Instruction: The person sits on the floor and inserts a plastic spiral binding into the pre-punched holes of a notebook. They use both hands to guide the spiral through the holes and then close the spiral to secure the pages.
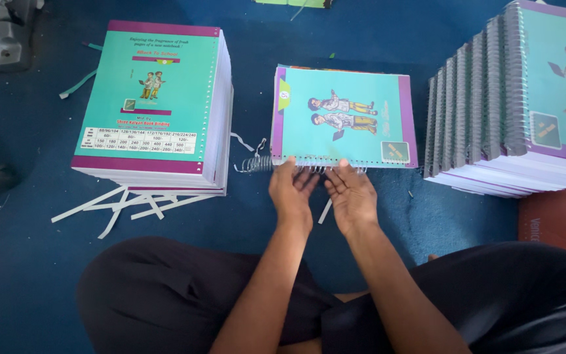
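On the blue floor (27, 275) before your crossed legs, the teal notebook (343, 118) lies flat. Your left hand (291, 190) and right hand (350, 195) pinch the wire spiral (260, 164) at its near edge, fingers closed on coils. Looks like the binding step; next calls for even winding through the punched holes.

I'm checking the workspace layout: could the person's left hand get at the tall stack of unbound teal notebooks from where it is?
Probably yes: the left hand is beside the tall stack of unbound teal notebooks, with only bare blue floor between.
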